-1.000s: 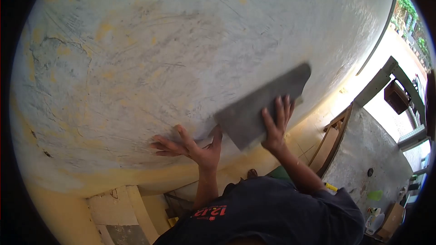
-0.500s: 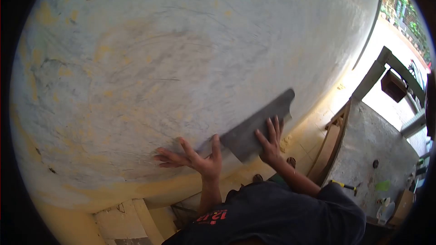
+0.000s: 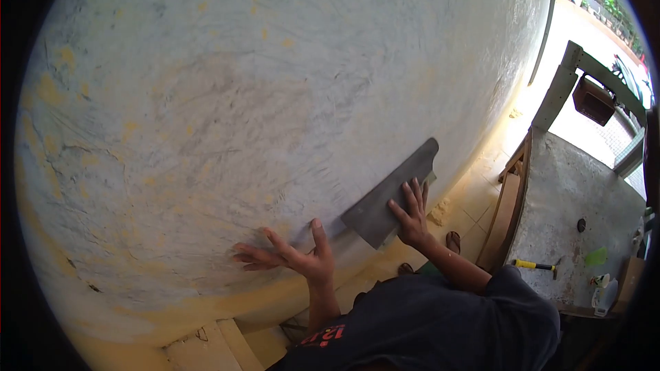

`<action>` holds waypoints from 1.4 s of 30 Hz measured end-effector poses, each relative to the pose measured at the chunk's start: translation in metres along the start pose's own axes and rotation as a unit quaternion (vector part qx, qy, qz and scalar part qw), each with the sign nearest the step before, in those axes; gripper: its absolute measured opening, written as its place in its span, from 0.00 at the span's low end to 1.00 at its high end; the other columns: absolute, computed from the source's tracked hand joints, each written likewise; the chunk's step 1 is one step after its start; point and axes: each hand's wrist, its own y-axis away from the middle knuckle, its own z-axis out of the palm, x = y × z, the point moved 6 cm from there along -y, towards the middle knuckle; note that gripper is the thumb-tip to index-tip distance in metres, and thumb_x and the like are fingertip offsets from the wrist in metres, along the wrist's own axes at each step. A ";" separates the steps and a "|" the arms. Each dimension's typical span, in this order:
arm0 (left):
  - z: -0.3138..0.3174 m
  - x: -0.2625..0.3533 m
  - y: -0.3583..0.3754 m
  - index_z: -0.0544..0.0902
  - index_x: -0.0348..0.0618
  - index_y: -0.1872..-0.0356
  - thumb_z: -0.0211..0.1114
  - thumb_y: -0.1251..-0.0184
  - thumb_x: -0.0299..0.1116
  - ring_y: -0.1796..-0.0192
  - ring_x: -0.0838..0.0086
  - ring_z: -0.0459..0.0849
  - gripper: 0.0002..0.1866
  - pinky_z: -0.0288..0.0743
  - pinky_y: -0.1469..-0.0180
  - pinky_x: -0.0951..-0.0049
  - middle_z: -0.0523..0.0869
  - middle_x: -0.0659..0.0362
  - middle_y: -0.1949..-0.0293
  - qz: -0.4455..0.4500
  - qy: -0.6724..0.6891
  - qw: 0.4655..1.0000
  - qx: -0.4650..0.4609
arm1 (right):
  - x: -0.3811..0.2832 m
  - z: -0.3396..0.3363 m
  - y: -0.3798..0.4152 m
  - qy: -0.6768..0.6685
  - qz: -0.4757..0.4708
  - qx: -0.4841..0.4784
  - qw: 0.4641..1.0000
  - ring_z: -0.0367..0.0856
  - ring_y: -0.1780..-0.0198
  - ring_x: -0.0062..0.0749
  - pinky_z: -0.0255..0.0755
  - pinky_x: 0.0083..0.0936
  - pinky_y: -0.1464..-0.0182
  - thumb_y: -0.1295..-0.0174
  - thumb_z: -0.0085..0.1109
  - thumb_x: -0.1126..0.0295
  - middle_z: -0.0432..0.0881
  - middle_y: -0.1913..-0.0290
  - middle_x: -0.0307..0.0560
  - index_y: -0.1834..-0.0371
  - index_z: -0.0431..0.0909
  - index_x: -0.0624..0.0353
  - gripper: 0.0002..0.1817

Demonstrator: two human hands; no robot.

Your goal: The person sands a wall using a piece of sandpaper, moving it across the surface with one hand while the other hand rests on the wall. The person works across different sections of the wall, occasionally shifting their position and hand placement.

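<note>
My right hand point(image 3: 414, 224) holds a dark grey flat sheet point(image 3: 377, 211) slanted against the wall, with fingers laid over its face. The sheet has a straight long upper edge and a notched, wavy far end. To the left, my left hand point(image 3: 311, 262) has its fingers spread, fingertips right at the wall surface, with nothing in it. The pale plastered wall point(image 3: 275, 96) shows grey smudges, scratches and yellow patches.
At right stands a worn grey tabletop point(image 3: 550, 199) bearing a yellow-and-black hammer point(image 3: 535, 265), a round dark object point(image 3: 581, 225), a green piece point(image 3: 597, 256) and a clear plastic container point(image 3: 605, 297). A cream ledge point(image 3: 206, 349) is at lower left. Sandalled feet show on the tiled floor point(image 3: 474, 205).
The view has shifted, so the table and hammer sit lower in it. The sheet has moved slightly, still under my right hand; my left hand stays spread at the wall.
</note>
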 end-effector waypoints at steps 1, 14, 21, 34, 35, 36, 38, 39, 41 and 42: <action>0.000 0.001 -0.002 0.55 0.48 0.22 0.66 0.36 0.58 0.22 0.35 0.26 0.47 0.16 0.32 0.28 0.35 0.35 0.22 0.004 -0.001 1.000 0.000 | 0.001 -0.003 -0.019 -0.006 -0.013 0.029 0.999 0.48 0.23 0.72 0.35 0.74 0.27 0.46 0.63 0.70 0.56 0.24 0.63 0.38 0.74 0.45 0.28; -0.004 -0.001 0.001 0.56 0.46 0.23 0.65 0.35 0.57 0.22 0.35 0.27 0.46 0.16 0.33 0.27 0.35 0.36 0.22 -0.020 0.007 1.000 -0.006 | 0.013 -0.003 -0.008 -0.018 0.031 0.016 0.999 0.48 0.23 0.74 0.37 0.70 0.26 0.47 0.62 0.74 0.56 0.25 0.67 0.39 0.76 0.48 0.28; -0.004 0.002 -0.001 0.56 0.46 0.23 0.66 0.36 0.57 0.22 0.35 0.28 0.47 0.18 0.32 0.26 0.35 0.37 0.22 -0.019 0.011 1.000 -0.011 | -0.021 -0.068 -0.133 -0.021 0.024 0.147 0.989 0.51 0.23 0.68 0.38 0.68 0.26 0.44 0.60 0.72 0.61 0.25 0.59 0.40 0.80 0.42 0.26; -0.005 0.000 0.004 0.58 0.49 0.23 0.69 0.39 0.56 0.22 0.32 0.26 0.47 0.18 0.33 0.24 0.37 0.34 0.22 -0.039 0.007 0.999 -0.014 | -0.051 -0.085 -0.181 -0.005 -0.035 0.152 0.988 0.47 0.23 0.75 0.38 0.68 0.26 0.42 0.54 0.72 0.56 0.24 0.67 0.34 0.73 0.49 0.28; -0.005 0.002 0.004 0.56 0.46 0.23 0.68 0.38 0.56 0.22 0.34 0.26 0.48 0.18 0.33 0.25 0.37 0.36 0.22 -0.025 0.002 0.999 -0.020 | -0.053 -0.081 -0.174 -0.010 -0.040 0.155 0.987 0.47 0.23 0.75 0.38 0.68 0.26 0.42 0.54 0.72 0.56 0.24 0.67 0.34 0.73 0.49 0.28; -0.003 0.002 0.003 0.54 0.44 0.23 0.67 0.37 0.56 0.22 0.35 0.26 0.48 0.17 0.33 0.26 0.37 0.37 0.22 -0.015 -0.001 1.000 -0.023 | -0.048 -0.070 -0.155 -0.016 -0.032 0.136 0.990 0.46 0.23 0.75 0.38 0.67 0.26 0.42 0.54 0.72 0.57 0.24 0.67 0.34 0.73 0.49 0.28; -0.004 0.000 0.001 0.55 0.44 0.23 0.66 0.37 0.57 0.22 0.35 0.26 0.48 0.17 0.33 0.25 0.37 0.37 0.22 -0.014 0.000 1.000 -0.017 | -0.029 -0.036 -0.093 -0.030 -0.025 0.082 0.996 0.46 0.23 0.74 0.39 0.67 0.26 0.42 0.54 0.71 0.56 0.24 0.68 0.34 0.73 0.50 0.28; -0.004 0.003 0.002 0.55 0.45 0.23 0.66 0.37 0.57 0.22 0.34 0.26 0.47 0.17 0.33 0.25 0.37 0.37 0.22 -0.007 0.003 1.000 -0.022 | -0.018 -0.020 -0.061 -0.037 -0.022 0.048 0.998 0.46 0.23 0.74 0.40 0.68 0.26 0.42 0.55 0.70 0.56 0.24 0.68 0.34 0.73 0.50 0.28; -0.007 0.000 0.004 0.56 0.45 0.23 0.65 0.36 0.57 0.22 0.34 0.26 0.47 0.17 0.33 0.25 0.37 0.37 0.22 -0.009 -0.004 1.000 -0.016 | -0.025 -0.029 -0.058 -0.022 -0.034 0.044 0.998 0.46 0.23 0.74 0.39 0.68 0.26 0.43 0.56 0.70 0.55 0.24 0.67 0.33 0.72 0.50 0.30; -0.004 0.003 0.003 0.56 0.46 0.23 0.65 0.36 0.57 0.22 0.34 0.25 0.46 0.17 0.33 0.25 0.37 0.37 0.22 0.007 -0.008 1.000 -0.028 | -0.034 -0.040 -0.071 -0.006 -0.021 0.044 0.999 0.45 0.23 0.74 0.38 0.68 0.26 0.44 0.57 0.69 0.54 0.23 0.67 0.32 0.71 0.51 0.31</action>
